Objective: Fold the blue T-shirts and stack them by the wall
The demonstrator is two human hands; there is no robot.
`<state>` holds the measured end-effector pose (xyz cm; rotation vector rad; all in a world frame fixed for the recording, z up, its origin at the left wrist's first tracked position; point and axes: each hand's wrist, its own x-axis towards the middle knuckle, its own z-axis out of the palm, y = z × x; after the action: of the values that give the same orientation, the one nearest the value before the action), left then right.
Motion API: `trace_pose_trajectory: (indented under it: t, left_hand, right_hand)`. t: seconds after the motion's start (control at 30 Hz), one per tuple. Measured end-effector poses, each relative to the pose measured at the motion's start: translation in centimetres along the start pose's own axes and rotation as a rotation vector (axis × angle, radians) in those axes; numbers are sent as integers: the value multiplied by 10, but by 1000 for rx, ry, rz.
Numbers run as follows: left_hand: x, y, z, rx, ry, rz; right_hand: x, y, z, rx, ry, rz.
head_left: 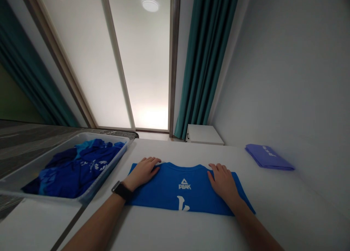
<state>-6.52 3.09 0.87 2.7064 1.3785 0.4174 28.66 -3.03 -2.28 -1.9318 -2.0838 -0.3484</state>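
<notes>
Left fingers (150, 163), right fingers (216, 169), splayed on T-shirt (169, 194)

White desk (287, 211), smooth flat top, dark seam running toward lower left. Landmark: blue T-shirt (186, 196), lying flat, collar toward far edge, white PEAK logo up. Just left of T-shirt: pale plastic tray (106, 174), crumpled blue garments (76, 171) heaped inside. Right of T-shirt, well apart: folded purple cloth (269, 158), white print on top.

A shirt (175, 194) is laid out on a table (287, 211), with a bin (109, 137) of clothes (73, 171) set to its left and a folded cloth (268, 158) placed to its right.
</notes>
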Motion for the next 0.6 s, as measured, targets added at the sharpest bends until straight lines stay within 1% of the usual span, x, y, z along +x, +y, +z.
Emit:
trace_pose_trajectory:
  t: [0.13,0.23,0.3,0.43,0.6]
  left_hand:
    - [-3,-3,-4,-60,-39,-101]
    - [-3,-2,-9,-97,-68,-133]
    - [-3,-2,-13,-91,-79,-149]
    - [-5,0,-21,-48,-79,-192]
    - [-5,0,-22,-177,-97,-162]
  right_hand:
    - [-2,10,-3,-16,-47,35]
    - [-1,17,-8,-44,-127,71]
    - [0,21,-11,-33,-174,66]
    - [0,27,-8,126,-196,-1]
    - [0,32,-3,309,-171,-56]
